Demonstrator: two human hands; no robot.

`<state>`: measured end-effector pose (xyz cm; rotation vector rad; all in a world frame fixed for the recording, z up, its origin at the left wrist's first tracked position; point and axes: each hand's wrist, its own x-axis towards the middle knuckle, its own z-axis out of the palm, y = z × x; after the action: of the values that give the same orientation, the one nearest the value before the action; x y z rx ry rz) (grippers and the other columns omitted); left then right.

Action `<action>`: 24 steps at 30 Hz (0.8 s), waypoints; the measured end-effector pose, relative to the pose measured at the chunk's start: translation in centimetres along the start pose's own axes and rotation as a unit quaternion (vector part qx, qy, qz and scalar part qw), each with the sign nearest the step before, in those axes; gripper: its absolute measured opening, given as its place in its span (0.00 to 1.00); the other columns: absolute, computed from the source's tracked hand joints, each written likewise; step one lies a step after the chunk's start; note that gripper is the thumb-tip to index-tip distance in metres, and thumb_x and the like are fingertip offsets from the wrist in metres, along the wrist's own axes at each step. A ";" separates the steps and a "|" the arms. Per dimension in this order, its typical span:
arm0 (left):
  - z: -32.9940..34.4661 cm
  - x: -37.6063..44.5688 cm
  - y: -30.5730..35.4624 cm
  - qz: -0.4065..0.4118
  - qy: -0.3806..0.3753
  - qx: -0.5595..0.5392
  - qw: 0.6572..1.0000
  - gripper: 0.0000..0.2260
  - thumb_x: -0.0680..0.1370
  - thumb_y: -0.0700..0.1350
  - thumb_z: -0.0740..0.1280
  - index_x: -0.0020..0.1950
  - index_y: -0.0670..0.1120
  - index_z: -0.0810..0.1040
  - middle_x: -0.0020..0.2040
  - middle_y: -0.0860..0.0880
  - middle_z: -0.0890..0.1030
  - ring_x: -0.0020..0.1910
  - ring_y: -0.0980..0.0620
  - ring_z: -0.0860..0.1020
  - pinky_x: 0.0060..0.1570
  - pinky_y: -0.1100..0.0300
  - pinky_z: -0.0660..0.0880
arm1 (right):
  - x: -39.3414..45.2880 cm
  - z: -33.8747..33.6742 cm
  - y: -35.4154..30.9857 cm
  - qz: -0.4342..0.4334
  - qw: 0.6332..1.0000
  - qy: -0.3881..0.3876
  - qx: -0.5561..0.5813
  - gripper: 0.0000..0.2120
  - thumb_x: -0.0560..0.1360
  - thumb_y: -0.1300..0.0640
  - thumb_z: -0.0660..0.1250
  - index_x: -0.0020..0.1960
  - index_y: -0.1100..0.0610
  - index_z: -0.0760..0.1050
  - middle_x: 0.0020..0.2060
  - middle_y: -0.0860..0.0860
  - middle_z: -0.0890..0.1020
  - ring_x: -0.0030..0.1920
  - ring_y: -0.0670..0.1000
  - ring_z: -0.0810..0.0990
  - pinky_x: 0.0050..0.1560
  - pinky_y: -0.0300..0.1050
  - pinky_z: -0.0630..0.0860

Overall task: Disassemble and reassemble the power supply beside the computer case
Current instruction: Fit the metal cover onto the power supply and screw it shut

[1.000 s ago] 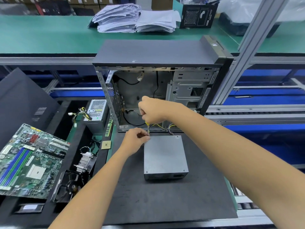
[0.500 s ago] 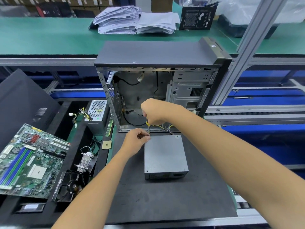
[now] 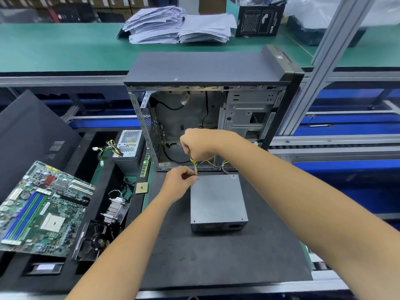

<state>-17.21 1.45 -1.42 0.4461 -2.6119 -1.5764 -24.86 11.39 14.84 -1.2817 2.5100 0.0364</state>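
Open computer case [image 3: 207, 70] standing upright at the far edge of the black mat [image 3: 216, 256], side panel off, interior facing the viewer

Grey power supply [image 3: 217, 202] lying flat on the mat just in front of the case, long axis running toward and away from the viewer, cable end toward the case

Yellow-and-black cable bundle [image 3: 195, 166] leaving its far left corner, rising toward the case opening

Right hand [image 3: 200, 146] above, fingers curled round the bundle's upper part

Left hand [image 3: 180, 180] nearer the supply, at that corner, pinching the bundle low down; both within easy reach, wires probably being gathered or freed
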 end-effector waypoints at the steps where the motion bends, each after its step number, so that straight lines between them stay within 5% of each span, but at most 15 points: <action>1: 0.0 0.0 0.1 -0.001 -0.002 -0.001 1.000 0.05 0.73 0.43 0.72 0.41 0.51 0.79 0.43 0.48 0.82 0.41 0.53 0.77 0.44 0.62 0.74 | 0.0 0.1 0.0 -0.004 1.000 0.025 -0.006 0.05 0.71 0.67 0.60 0.44 0.61 0.72 0.47 0.58 0.77 0.38 0.55 0.75 0.36 0.47 0.72; 6: 0.2 0.1 0.4 -0.008 0.002 0.021 1.000 0.02 0.74 0.42 0.71 0.43 0.47 0.80 0.45 0.48 0.81 0.44 0.51 0.77 0.44 0.64 0.72 | 0.3 0.5 -0.4 0.019 0.993 0.102 -0.050 0.13 0.78 0.61 0.61 0.36 0.59 0.62 0.33 0.52 0.65 0.31 0.52 0.69 0.27 0.43 0.62; 10: 0.3 0.1 0.6 -0.011 0.009 0.018 1.000 0.02 0.74 0.42 0.71 0.46 0.46 0.81 0.42 0.51 0.80 0.40 0.58 0.75 0.37 0.72 0.67 | 0.4 0.8 -0.2 0.037 0.989 0.114 -0.083 0.10 0.81 0.57 0.57 0.42 0.58 0.66 0.35 0.53 0.69 0.36 0.56 0.72 0.34 0.47 0.66; 14: 0.3 0.0 0.8 -0.005 0.008 0.024 1.000 0.01 0.74 0.41 0.71 0.44 0.47 0.81 0.40 0.50 0.80 0.39 0.56 0.75 0.38 0.69 0.68 | -0.3 0.2 0.4 -0.001 1.000 0.018 -0.003 0.05 0.78 0.60 0.59 0.44 0.59 0.65 0.47 0.55 0.68 0.36 0.54 0.72 0.35 0.47 0.67; 17: 0.4 0.1 0.8 -0.006 0.007 0.012 1.000 0.02 0.74 0.40 0.71 0.45 0.46 0.80 0.42 0.48 0.81 0.40 0.53 0.76 0.41 0.66 0.71 | -0.3 0.3 0.2 -0.001 0.999 0.045 -0.016 0.08 0.74 0.65 0.62 0.38 0.58 0.66 0.40 0.55 0.72 0.35 0.53 0.72 0.30 0.44 0.67; 19: 0.4 0.1 0.8 0.000 0.007 0.009 1.000 0.04 0.74 0.40 0.71 0.44 0.46 0.78 0.40 0.48 0.80 0.38 0.54 0.75 0.40 0.67 0.70 | -0.1 0.5 0.2 0.016 0.995 0.091 -0.030 0.16 0.78 0.60 0.63 0.34 0.57 0.60 0.33 0.53 0.66 0.31 0.52 0.69 0.27 0.43 0.61; 24: 0.5 0.2 0.6 0.001 0.011 0.012 1.000 0.05 0.73 0.40 0.71 0.41 0.46 0.76 0.37 0.50 0.78 0.36 0.55 0.73 0.37 0.69 0.69 | 0.1 0.7 0.4 0.049 0.992 0.103 -0.057 0.16 0.80 0.50 0.59 0.39 0.59 0.65 0.34 0.52 0.70 0.35 0.55 0.72 0.32 0.46 0.66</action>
<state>-17.63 2.07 -1.10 0.4589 -2.6174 -1.5317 -25.04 11.73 14.08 -1.2633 2.7811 0.0757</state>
